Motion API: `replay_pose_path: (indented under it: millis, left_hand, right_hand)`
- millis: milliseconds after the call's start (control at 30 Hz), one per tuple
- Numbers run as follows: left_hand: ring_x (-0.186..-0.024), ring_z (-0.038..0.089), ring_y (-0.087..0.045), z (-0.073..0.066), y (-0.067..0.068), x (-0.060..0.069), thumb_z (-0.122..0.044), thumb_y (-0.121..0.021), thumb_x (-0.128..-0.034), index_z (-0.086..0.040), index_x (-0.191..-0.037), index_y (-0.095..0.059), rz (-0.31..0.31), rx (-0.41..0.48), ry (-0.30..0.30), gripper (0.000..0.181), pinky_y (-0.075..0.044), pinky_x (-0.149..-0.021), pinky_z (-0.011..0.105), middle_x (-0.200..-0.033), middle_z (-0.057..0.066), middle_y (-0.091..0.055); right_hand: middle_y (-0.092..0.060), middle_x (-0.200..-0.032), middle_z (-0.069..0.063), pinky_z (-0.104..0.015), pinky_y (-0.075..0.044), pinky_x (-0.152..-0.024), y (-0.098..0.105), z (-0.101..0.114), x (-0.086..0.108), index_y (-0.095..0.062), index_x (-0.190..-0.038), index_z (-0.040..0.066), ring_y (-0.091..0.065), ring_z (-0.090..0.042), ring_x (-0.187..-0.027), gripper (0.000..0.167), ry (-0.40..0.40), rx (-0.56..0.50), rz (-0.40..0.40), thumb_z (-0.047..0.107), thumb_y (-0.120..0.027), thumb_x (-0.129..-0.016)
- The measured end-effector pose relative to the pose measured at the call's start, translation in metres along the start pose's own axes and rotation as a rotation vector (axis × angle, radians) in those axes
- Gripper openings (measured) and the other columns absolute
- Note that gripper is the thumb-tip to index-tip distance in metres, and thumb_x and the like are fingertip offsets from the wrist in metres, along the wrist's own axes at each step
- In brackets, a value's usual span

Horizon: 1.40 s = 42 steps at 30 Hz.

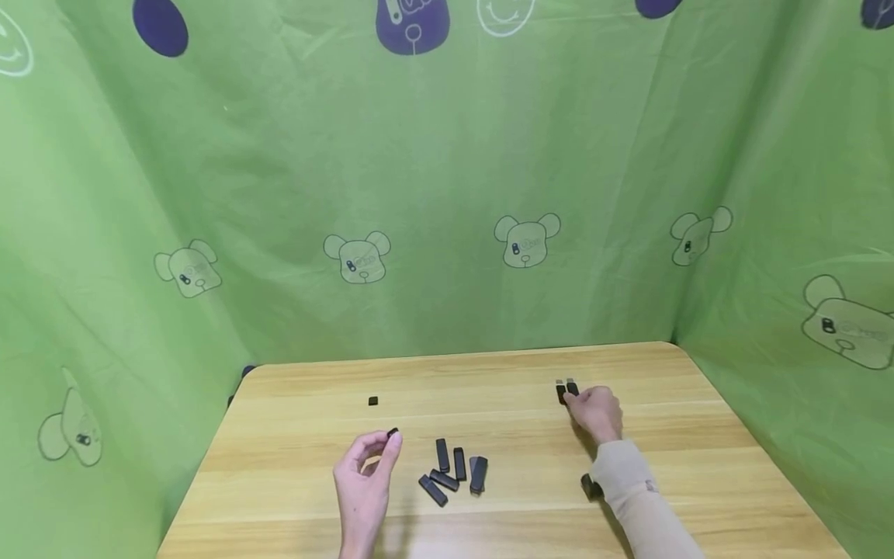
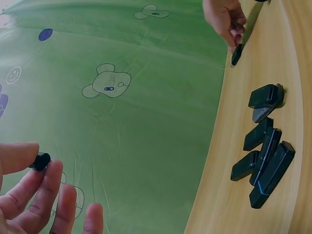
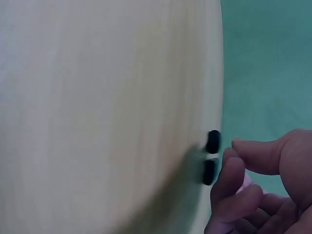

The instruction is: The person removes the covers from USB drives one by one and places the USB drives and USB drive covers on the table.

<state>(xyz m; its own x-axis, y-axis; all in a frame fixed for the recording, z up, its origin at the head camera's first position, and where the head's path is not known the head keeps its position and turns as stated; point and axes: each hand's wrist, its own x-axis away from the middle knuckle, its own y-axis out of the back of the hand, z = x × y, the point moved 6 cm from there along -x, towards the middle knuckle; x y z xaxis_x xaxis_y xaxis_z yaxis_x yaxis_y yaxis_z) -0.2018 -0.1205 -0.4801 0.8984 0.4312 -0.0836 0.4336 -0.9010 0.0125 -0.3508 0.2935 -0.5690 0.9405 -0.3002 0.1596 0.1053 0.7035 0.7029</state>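
Note:
My left hand [image 1: 365, 473] is raised above the table and pinches a small black USB stick cap [image 2: 42, 161] between thumb and fingertips. At the right back of the table, my right hand [image 1: 597, 411] is beside two black USB sticks, a left one [image 1: 561, 394] and a right one [image 1: 573, 387], both with bare metal plugs pointing away. In the right wrist view its thumb and fingertips are bent close together just off the sticks. Another black cap [image 1: 373, 401] lies at the back left. Several black capped USB sticks [image 1: 459, 463] form a loose group mid-table.
The wooden table [image 1: 300, 435] has rounded back corners. A green curtain [image 1: 447, 303] printed with bear heads hangs behind it and on both sides. One stick in the group [image 1: 478, 475] rests across another. Beside the right sleeve [image 1: 639, 485] shows a dark object [image 1: 590, 487], partly covered.

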Motion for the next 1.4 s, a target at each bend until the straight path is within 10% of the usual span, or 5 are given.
replay_pose_path:
  millis: [400,667,1400]
  left_hand:
    - [-0.085,0.011,-0.068,0.005,-0.003,-0.004,-0.025,-0.078,-0.0895,-0.005,-0.104,-0.067,0.041,-0.005,0.021,0.028,-0.057,-0.076,0.023,-0.098,0.011,-0.077]
    - [-0.083,0.012,-0.069,0.003,-0.01,-0.015,-0.022,-0.076,-0.0909,-0.006,-0.109,-0.071,0.116,-0.039,-0.068,0.025,-0.057,-0.07,0.024,-0.094,0.014,-0.079]
    - [-0.082,0.018,-0.069,0.021,-0.019,-0.083,-0.015,-0.074,-0.0921,-0.011,-0.109,-0.074,0.142,-0.423,-0.184,0.017,-0.05,-0.073,0.029,-0.094,0.008,-0.08]
  right_hand:
    - [-0.07,-0.098,-0.023,-0.036,-0.043,-0.055,0.007,0.021,0.028,-0.066,-0.096,0.006,-0.062,-0.031,-0.075,0.023,0.098,0.18,0.002,0.029,-0.061,-0.096]
    - [-0.069,-0.09,-0.013,-0.033,-0.039,-0.055,0.014,0.04,0.044,-0.066,-0.097,0.01,-0.057,-0.024,-0.07,0.024,0.122,0.155,-0.009,0.033,-0.06,-0.098]
    - [-0.072,-0.083,-0.005,-0.027,-0.047,-0.062,0.04,0.112,0.118,-0.067,-0.086,0.011,-0.061,-0.011,-0.067,0.013,0.423,0.048,-0.109,0.021,-0.069,-0.094]
